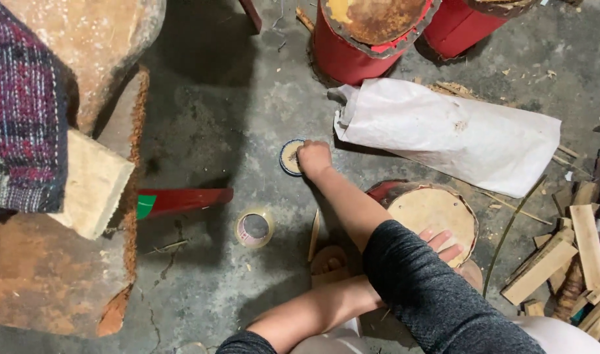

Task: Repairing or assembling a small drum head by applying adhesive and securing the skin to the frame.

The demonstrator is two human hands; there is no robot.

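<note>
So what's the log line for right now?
right hand on small round tin | left hand flat on drum skin | nearby: tape roll, white sack

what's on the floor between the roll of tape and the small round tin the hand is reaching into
Nothing: in the head view the concrete floor between the tape roll and the round tin is bare. The right hand rests on the tin's far edge.

White paper sack [457, 134] lies on my floor beside two red drums [369, 39], tape roll [254, 228] sits nearby, wood offcuts [569, 255] pile up at right.
</note>
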